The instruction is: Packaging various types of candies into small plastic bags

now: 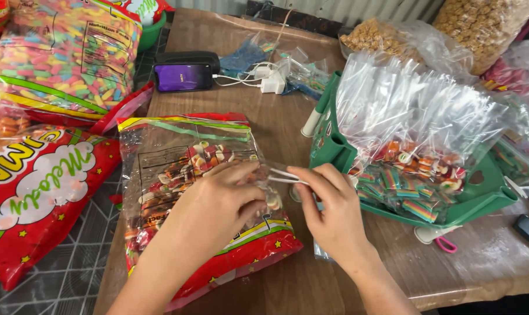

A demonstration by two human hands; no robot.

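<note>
Wooden tabletop (288,125): your left hand (218,204) grips a small clear candy-filled bag (268,192); right hand (328,204) pinches its neck, apparently twisting; tie next, at three o'clock.

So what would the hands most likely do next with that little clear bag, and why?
Probably close the small clear bag by pulling or twisting its neck. The left hand grips its candy-filled part over the big candy bag, while the right hand pinches the stretched top. Filled small bags already stand in the green basket.

A purple-screened phone (183,77) lies beside white chargers (271,79) (cables tangled)
</note>
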